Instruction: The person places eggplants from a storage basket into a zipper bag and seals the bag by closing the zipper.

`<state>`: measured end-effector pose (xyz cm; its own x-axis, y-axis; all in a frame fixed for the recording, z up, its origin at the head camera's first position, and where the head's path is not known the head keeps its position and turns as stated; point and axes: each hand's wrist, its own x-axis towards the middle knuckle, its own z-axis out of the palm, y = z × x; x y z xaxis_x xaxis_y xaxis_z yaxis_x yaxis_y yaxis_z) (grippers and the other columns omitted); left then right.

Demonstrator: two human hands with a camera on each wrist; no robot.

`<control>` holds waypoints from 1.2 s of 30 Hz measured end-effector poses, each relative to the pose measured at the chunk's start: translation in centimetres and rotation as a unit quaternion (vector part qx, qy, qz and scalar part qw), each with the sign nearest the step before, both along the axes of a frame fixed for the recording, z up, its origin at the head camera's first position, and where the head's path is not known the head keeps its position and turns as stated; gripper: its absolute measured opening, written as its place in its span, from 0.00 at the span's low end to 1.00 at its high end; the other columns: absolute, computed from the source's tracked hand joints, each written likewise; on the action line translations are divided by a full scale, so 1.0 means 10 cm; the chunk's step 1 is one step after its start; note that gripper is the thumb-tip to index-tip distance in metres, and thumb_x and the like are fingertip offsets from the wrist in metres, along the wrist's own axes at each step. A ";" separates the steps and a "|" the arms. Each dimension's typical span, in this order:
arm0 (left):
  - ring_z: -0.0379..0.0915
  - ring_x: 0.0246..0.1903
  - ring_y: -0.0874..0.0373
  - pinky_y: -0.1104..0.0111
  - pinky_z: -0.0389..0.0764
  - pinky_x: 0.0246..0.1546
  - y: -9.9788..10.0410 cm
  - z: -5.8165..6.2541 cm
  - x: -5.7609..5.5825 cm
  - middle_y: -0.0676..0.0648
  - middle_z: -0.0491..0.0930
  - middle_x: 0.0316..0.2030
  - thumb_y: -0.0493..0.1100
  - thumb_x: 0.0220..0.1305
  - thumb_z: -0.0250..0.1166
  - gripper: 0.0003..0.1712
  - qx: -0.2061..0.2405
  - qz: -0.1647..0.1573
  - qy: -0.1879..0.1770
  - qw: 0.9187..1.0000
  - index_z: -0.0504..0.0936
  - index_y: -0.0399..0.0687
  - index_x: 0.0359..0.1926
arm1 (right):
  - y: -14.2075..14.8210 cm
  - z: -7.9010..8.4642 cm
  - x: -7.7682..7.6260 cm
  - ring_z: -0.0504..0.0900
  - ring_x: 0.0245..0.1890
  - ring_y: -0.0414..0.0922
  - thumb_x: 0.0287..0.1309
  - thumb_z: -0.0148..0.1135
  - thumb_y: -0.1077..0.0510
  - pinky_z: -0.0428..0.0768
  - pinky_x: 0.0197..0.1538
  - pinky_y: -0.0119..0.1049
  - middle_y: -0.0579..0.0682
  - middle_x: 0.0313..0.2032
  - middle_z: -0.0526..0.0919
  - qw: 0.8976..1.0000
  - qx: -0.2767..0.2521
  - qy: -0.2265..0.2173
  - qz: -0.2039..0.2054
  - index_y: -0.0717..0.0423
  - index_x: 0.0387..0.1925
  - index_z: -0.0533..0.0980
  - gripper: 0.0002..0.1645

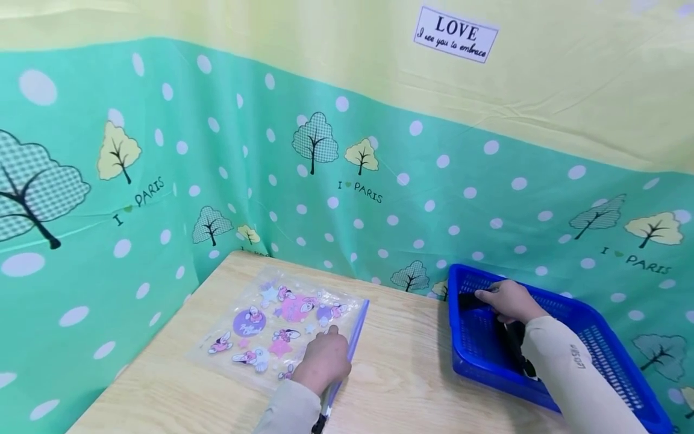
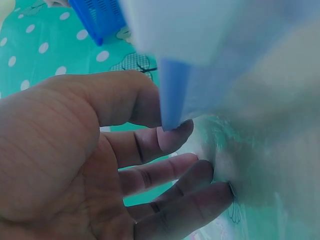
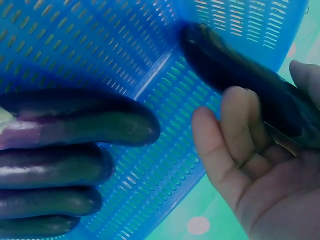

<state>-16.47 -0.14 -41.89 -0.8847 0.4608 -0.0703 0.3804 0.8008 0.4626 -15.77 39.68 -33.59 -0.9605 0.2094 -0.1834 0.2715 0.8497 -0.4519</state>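
Held eggplant: dark, glossy eggplant (image 3: 245, 70), upper right of the right wrist view, slanting from upper centre toward the right edge. In the head view we find its dark end at the basket's far left corner.
Right hand: right hand (image 1: 512, 301) grasps that eggplant, thumb on one side, bent fingers on the other. We see it right of centre in the head view, over the basket.
Basket: blue plastic basket (image 1: 490, 375), slotted walls and floor, lower right of the head view.
Other eggplants: at least four eggplants (image 3: 60, 167) stacked side by side along the left of the right wrist view, in the basket. Top one shows a pinkish-purple patch near its pale end.
Zip bag: clear bag (image 1: 276, 328) with pink and purple cartoon prints, lower centre-left of the head view, mostly flat on the table. We can't tell if its mouth is sealed.
Left hand: left hand (image 1: 324, 358) pinches the bag's blue-violet edge strip (image 1: 359, 328) between thumb and index finger, per the left wrist view; the remaining fingers are loosely bent.
Table: light wood-grain tabletop (image 1: 401, 361), bottom of the head view.
Backdrop: green and yellow cloth (image 1: 244, 150) with dots, trees, and "LOVE" at upper right.
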 end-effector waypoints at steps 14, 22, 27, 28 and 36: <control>0.76 0.34 0.41 0.48 0.82 0.38 -0.04 -0.03 -0.02 0.33 0.75 0.49 0.37 0.56 0.68 0.08 0.023 -0.003 0.011 1.000 0.85 0.35 0.35 | -0.10 0.27 0.10 0.79 0.23 0.48 0.74 0.54 0.50 0.77 0.32 0.43 0.51 0.22 0.77 0.999 0.026 0.014 0.031 0.69 0.48 0.76 0.22; 0.79 0.37 0.36 0.46 0.82 0.42 -0.07 -0.06 -0.06 0.28 0.74 0.57 0.38 0.57 0.67 0.11 0.039 -0.006 0.019 0.999 0.85 0.32 0.38 | -0.22 0.50 0.26 0.85 0.33 0.50 0.74 0.53 0.46 0.81 0.44 0.57 0.59 0.38 0.85 0.997 0.050 0.060 0.026 0.75 0.65 0.67 0.36; 0.78 0.44 0.31 0.44 0.80 0.47 -0.05 -0.03 -0.06 0.26 0.70 0.62 0.39 0.58 0.67 0.15 0.043 -0.001 0.000 0.999 0.84 0.30 0.41 | -0.32 0.56 0.41 0.85 0.33 0.48 0.74 0.53 0.44 0.81 0.43 0.57 0.57 0.38 0.85 0.994 0.060 0.094 0.007 0.71 0.64 0.70 0.35; 0.78 0.46 0.30 0.43 0.80 0.48 -0.05 -0.03 -0.06 0.26 0.70 0.63 0.39 0.58 0.67 0.15 0.046 0.001 -0.004 0.999 0.84 0.29 0.42 | -0.33 0.57 0.44 0.85 0.33 0.48 0.74 0.53 0.44 0.81 0.42 0.56 0.57 0.38 0.85 0.993 0.058 0.101 0.005 0.70 0.64 0.70 0.35; 0.77 0.46 0.30 0.41 0.77 0.51 -0.09 -0.01 -0.06 0.24 0.66 0.65 0.40 0.62 0.66 0.21 0.067 0.009 -0.030 0.997 0.81 0.24 0.48 | -0.64 0.54 0.63 0.86 0.35 0.46 0.72 0.54 0.38 0.82 0.42 0.50 0.54 0.36 0.86 0.989 -0.012 0.143 -0.025 0.65 0.70 0.66 0.41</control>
